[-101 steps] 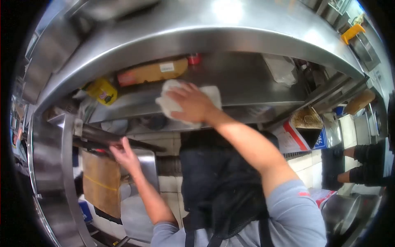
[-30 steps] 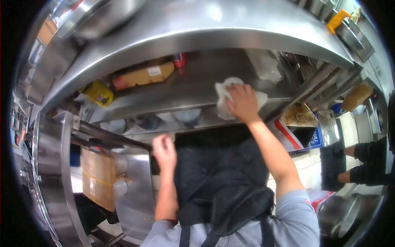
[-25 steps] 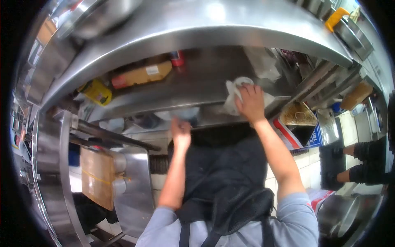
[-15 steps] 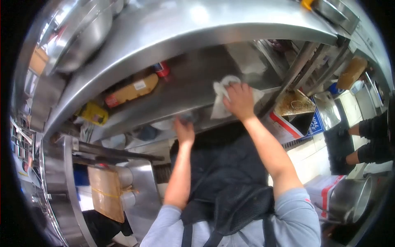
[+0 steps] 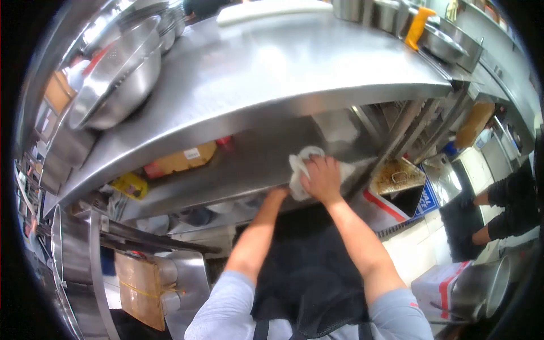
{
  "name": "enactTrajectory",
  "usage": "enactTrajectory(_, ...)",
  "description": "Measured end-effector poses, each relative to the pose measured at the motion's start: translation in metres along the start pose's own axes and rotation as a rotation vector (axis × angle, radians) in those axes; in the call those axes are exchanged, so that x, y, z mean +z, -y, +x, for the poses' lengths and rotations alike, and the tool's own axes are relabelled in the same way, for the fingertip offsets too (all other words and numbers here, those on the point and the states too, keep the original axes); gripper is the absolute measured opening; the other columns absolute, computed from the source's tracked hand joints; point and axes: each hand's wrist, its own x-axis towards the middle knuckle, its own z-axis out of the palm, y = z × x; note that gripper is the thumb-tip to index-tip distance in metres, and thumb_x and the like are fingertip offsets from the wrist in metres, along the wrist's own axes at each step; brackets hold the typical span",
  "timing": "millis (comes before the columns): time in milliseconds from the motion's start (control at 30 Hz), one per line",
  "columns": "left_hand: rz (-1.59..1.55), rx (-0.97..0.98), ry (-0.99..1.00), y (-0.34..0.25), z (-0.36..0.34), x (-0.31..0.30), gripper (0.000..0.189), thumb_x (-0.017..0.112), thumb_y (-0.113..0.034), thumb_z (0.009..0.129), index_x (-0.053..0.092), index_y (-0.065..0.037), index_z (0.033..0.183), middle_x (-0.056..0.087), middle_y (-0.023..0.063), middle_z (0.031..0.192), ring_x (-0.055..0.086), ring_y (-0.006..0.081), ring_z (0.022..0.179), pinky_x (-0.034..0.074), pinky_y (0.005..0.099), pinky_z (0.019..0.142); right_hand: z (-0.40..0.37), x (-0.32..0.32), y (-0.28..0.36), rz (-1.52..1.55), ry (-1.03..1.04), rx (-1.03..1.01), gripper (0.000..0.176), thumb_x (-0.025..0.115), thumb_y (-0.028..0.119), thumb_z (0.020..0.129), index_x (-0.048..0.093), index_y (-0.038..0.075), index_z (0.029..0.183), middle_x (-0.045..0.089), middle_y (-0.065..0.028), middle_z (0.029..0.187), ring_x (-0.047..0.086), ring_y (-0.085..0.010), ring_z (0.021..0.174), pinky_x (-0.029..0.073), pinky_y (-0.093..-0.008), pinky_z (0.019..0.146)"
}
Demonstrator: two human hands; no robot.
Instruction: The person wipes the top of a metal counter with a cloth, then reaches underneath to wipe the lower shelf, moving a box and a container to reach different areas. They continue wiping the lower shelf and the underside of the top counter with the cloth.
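A crumpled white cloth (image 5: 298,177) lies on the steel under-shelf (image 5: 255,158), close to its front edge. My right hand (image 5: 323,178) grips it from above, fingers curled over the cloth and pressing it down. To the left of the cloth, my left hand (image 5: 277,194) is at the front edge of the shelf; its fingers are hidden or blurred, so its hold cannot be made out. Farther left on the same shelf are a cardboard piece with a white label (image 5: 184,160), a red item (image 5: 224,141) and a yellow package (image 5: 130,186).
Above the shelf spans a steel worktop (image 5: 272,62) with metal bowls (image 5: 122,85) at the left and an orange-handled tool (image 5: 419,28) at the right. An oily metal tin (image 5: 398,174) stands right of the shelf. Another person's dark sleeve (image 5: 513,184) shows far right.
My left hand has moved right along the shelf edge, closer to the cloth. My right hand keeps its grip on the cloth. The view has tilted up, showing more worktop.
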Motion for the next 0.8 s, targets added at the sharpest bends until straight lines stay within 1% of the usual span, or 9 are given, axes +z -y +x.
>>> enactTrajectory(33, -0.011, 0.009, -0.001, -0.008, 0.014, 0.001, 0.052, 0.076, -0.023, 0.084, 0.065, -0.006, 0.132, 0.064, 0.0221, 0.133, 0.056, 0.0416, 0.129, 0.041, 0.0479, 0.113, -0.001, 0.002, 0.000, -0.002, -0.004, -0.013, 0.044, 0.071, 0.036, 0.077, 0.069, 0.012, 0.114, 0.063, -0.0047, 0.116, 0.056, -0.0304, 0.098, 0.044, -0.0469, 0.083)
enactTrajectory(100, -0.037, 0.027, 0.000, -0.012, 0.028, -0.006, 0.052, 0.076, -0.023, 0.084, 0.065, -0.006, 0.132, 0.064, 0.0221, 0.133, 0.056, 0.0415, 0.129, 0.041, 0.0479, 0.113, -0.004, 0.006, -0.001, 0.026, 0.006, 0.016, 0.040, 0.072, 0.032, 0.079, 0.069, 0.012, 0.113, 0.065, -0.0093, 0.120, 0.058, -0.0347, 0.102, 0.045, -0.0512, 0.087)
enactTrajectory(367, -0.118, 0.053, 0.082, -0.011, 0.026, -0.018, 0.052, 0.076, -0.023, 0.084, 0.065, -0.006, 0.131, 0.064, 0.0222, 0.134, 0.055, 0.0413, 0.130, 0.040, 0.0480, 0.114, -0.004, 0.003, 0.001, 0.000, 0.042, 0.015, 0.043, 0.072, 0.032, 0.078, 0.069, 0.013, 0.117, 0.064, -0.0094, 0.120, 0.057, -0.0350, 0.101, 0.045, -0.0500, 0.086)
enactTrajectory(433, -0.135, 0.053, 0.113, -0.010, 0.030, -0.023, 0.052, 0.076, -0.023, 0.084, 0.065, -0.006, 0.131, 0.064, 0.0222, 0.134, 0.055, 0.0413, 0.130, 0.040, 0.0480, 0.114, -0.003, 0.006, 0.000, -0.011, -0.047, -0.008, 0.044, 0.068, 0.037, 0.080, 0.070, 0.011, 0.115, 0.064, -0.0068, 0.116, 0.056, -0.0322, 0.099, 0.044, -0.0474, 0.086)
enactTrajectory(633, -0.180, 0.051, 0.249, -0.001, 0.033, -0.035, 0.051, 0.077, -0.023, 0.084, 0.065, -0.006, 0.131, 0.063, 0.0223, 0.135, 0.055, 0.0411, 0.131, 0.039, 0.0481, 0.115, -0.005, 0.004, 0.001, -0.017, 0.007, 0.005, 0.046, 0.068, 0.038, 0.080, 0.068, 0.012, 0.117, 0.062, -0.0062, 0.118, 0.056, -0.0318, 0.104, 0.043, -0.0475, 0.090)
enactTrajectory(733, -0.200, 0.063, 0.272, 0.004, 0.035, -0.045, 0.051, 0.077, -0.024, 0.084, 0.065, -0.006, 0.131, 0.063, 0.0223, 0.135, 0.054, 0.0411, 0.131, 0.039, 0.0481, 0.115, -0.004, 0.007, 0.000, 0.005, -0.012, 0.000, 0.046, 0.069, 0.038, 0.079, 0.069, 0.013, 0.116, 0.062, -0.0062, 0.118, 0.056, -0.0318, 0.104, 0.043, -0.0470, 0.090)
enactTrajectory(800, -0.213, 0.065, 0.274, 0.006, 0.038, -0.052, 0.051, 0.077, -0.024, 0.084, 0.065, -0.006, 0.131, 0.063, 0.0223, 0.135, 0.054, 0.0410, 0.131, 0.038, 0.0482, 0.115, -0.005, 0.009, -0.001, -0.027, -0.005, 0.007, 0.045, 0.070, 0.038, 0.078, 0.069, 0.014, 0.116, 0.062, -0.0062, 0.119, 0.056, -0.0324, 0.105, 0.043, -0.0483, 0.090)
